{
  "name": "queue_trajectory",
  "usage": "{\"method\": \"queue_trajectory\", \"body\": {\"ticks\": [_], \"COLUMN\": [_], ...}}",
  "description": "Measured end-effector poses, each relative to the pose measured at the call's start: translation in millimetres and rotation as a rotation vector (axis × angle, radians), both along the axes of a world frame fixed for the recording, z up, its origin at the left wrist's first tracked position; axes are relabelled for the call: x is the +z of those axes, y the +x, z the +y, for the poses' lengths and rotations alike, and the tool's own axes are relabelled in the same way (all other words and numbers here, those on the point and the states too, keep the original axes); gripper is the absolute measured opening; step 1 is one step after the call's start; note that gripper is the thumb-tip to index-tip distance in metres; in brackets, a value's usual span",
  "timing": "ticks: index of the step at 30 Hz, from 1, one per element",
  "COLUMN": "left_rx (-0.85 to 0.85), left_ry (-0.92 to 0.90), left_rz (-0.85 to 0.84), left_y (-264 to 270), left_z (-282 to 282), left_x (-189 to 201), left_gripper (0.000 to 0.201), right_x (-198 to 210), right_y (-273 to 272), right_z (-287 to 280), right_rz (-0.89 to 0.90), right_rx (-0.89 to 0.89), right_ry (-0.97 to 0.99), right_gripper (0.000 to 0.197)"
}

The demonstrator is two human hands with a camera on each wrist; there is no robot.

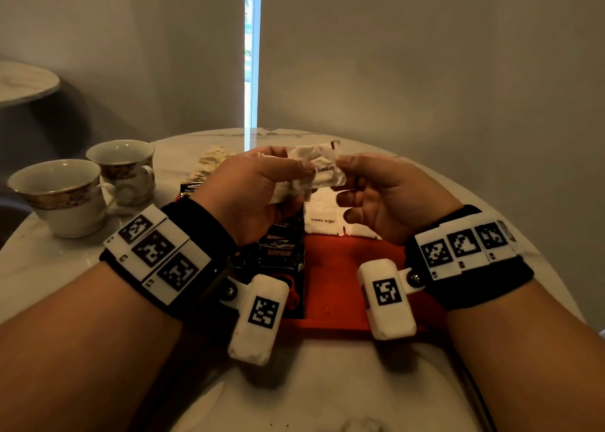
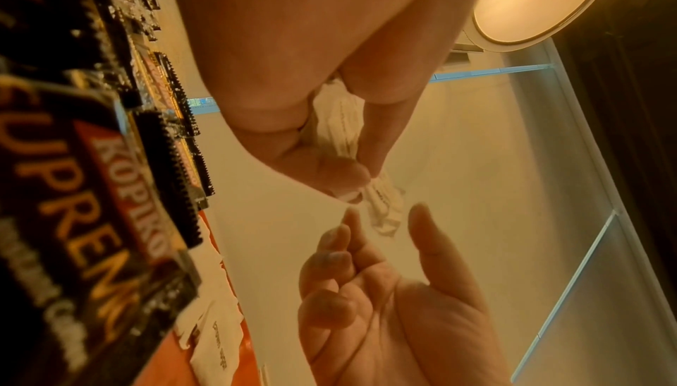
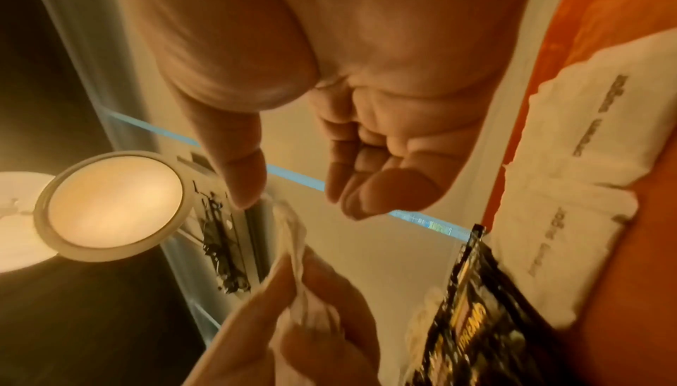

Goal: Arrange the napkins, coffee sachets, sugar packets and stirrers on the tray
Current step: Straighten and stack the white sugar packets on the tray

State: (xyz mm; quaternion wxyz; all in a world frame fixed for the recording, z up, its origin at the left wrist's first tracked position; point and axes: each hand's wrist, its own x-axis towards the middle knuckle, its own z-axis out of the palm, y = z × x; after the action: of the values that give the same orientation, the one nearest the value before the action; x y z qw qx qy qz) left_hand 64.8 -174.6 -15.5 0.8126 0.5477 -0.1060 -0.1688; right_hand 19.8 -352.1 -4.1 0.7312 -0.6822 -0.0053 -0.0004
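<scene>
My left hand [image 1: 294, 173] is raised above the orange tray [image 1: 337, 268] and pinches a small bunch of white brown sugar packets [image 1: 314, 169] between thumb and fingers. My right hand [image 1: 343, 166] is at the bunch's right end. Its thumb [image 3: 241, 183] touches the paper and its fingers [image 3: 366, 189] are curled a little apart from it. Black Kopiko coffee sachets [image 1: 278, 251] lie on the tray's left side. More brown sugar packets [image 1: 322, 218] lie at its back. In the left wrist view the held packets [image 2: 337, 131] point toward my right palm [image 2: 384, 291].
Two gold-rimmed cups [image 1: 62, 192] [image 1: 126, 166] stand on the marble table [image 1: 65, 268] to the left. A pale pile of napkins [image 1: 212, 161] lies beyond the tray, partly behind my left hand. A second round table [image 1: 23, 81] is at far left. No stirrers are in view.
</scene>
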Motion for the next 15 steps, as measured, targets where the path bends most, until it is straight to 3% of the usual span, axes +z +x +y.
{"method": "queue_trajectory", "body": {"ticks": [2, 6, 9, 15], "left_rx": [-0.003, 0.01, 0.028, 0.075], "left_ry": [0.026, 0.07, 0.077, 0.032], "left_rz": [-0.028, -0.044, -0.042, 0.038], "left_y": [0, 1, 0, -2], "left_z": [1, 2, 2, 0], "left_x": [0, 0, 0, 2], "left_gripper": [0.044, 0.032, 0.027, 0.045], "right_x": [-3, -6, -7, -6], "right_y": [1, 1, 1, 2], "right_z": [6, 13, 15, 15], "right_rz": [0.0, -0.033, -0.04, -0.039], "right_rx": [0.0, -0.056, -0.085, -0.118], "right_ry": [-0.042, -0.076, -0.064, -0.014], "right_gripper": [0.038, 0.021, 0.02, 0.017]}}
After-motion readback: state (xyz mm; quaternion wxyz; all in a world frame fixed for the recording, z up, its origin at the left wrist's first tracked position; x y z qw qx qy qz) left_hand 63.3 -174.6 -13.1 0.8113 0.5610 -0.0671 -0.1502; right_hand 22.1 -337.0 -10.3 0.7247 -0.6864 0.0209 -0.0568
